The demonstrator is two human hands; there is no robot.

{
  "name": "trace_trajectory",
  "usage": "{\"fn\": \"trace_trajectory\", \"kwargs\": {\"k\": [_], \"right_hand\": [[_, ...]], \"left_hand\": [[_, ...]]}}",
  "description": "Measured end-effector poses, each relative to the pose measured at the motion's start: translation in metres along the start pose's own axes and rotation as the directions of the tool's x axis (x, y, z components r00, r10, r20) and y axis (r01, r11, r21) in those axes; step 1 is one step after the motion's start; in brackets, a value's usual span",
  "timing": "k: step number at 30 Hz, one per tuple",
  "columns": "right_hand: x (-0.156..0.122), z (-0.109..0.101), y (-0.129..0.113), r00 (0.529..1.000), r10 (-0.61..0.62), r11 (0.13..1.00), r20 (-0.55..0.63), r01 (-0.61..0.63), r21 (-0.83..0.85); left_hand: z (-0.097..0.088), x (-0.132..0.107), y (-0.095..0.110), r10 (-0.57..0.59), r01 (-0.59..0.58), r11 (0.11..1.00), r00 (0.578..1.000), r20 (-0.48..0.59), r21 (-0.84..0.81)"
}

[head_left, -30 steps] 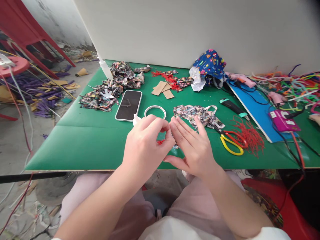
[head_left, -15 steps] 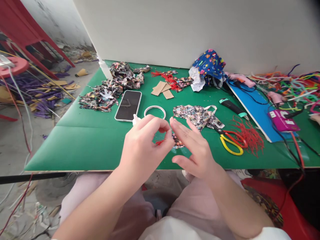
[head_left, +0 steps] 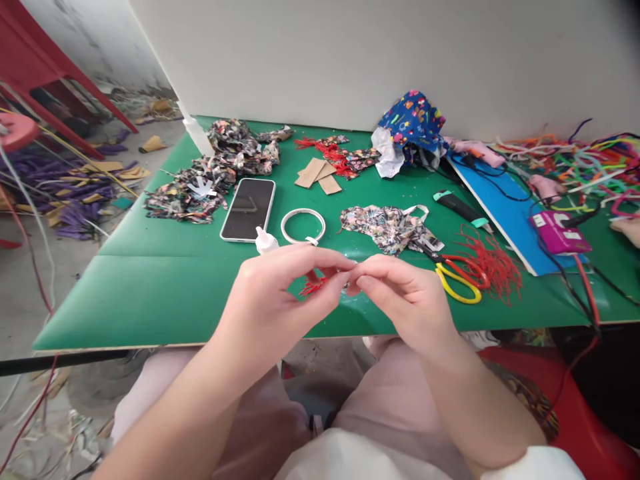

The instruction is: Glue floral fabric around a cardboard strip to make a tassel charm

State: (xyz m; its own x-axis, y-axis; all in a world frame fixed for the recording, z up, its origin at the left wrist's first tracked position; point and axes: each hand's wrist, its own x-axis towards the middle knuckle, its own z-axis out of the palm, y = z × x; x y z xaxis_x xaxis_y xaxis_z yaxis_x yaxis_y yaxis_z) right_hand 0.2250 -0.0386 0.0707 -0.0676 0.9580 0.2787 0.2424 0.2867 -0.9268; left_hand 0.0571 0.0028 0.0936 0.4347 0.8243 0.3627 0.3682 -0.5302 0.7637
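Observation:
My left hand (head_left: 285, 293) and my right hand (head_left: 410, 293) meet above the front of the green table, fingertips pinched together. Between them shows a sliver of a small floral cloth piece (head_left: 345, 285), mostly covered by my fingers. Red threads (head_left: 313, 287) show through the gap of my left hand; whether they are joined to the cloth I cannot tell. Just behind my left hand are a white-tipped bottle (head_left: 265, 241) and a white roll of tape (head_left: 284, 227). A crumpled floral cloth (head_left: 377, 225) lies beyond my right hand, beside yellow-and-red-handled scissors (head_left: 457, 287).
A phone (head_left: 249, 210), brown card pieces (head_left: 313, 172) and piled floral cloth (head_left: 185, 197) lie further back. To the right are a utility knife (head_left: 460, 208), red threads (head_left: 495, 263), a blue board (head_left: 500, 217) and a purple corded box (head_left: 560, 232). Another person's hand (head_left: 627, 229) shows at the right edge.
My right hand has closed from spread fingers into a pinch and met my left fingertips. Less of the floral cloth shows between my hands. The view has shifted slightly.

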Motion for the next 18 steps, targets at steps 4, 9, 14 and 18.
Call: {"fn": "trace_trajectory", "kwargs": {"k": [4,9,14,18], "right_hand": [[-0.002,-0.002,-0.008,0.998,0.060,0.998,0.017,-0.060,-0.030],[-0.006,-0.005,-0.016,0.996,0.058,0.978,0.068,-0.043,-0.203],[-0.007,-0.007,-0.018,0.991,0.057,0.943,0.124,-0.013,-0.332],[-0.006,-0.006,-0.017,0.980,0.115,0.938,0.165,-0.052,-0.344]], "left_hand": [[-0.002,-0.003,0.004,0.106,-0.101,0.978,0.994,-0.015,0.183],[-0.001,-0.009,0.003,0.300,-0.290,0.895,0.954,0.023,0.339],[-0.002,-0.010,0.001,0.360,-0.385,0.809,0.922,0.144,0.445],[-0.001,-0.007,-0.001,0.349,-0.403,0.800,0.915,0.202,0.445]]}}
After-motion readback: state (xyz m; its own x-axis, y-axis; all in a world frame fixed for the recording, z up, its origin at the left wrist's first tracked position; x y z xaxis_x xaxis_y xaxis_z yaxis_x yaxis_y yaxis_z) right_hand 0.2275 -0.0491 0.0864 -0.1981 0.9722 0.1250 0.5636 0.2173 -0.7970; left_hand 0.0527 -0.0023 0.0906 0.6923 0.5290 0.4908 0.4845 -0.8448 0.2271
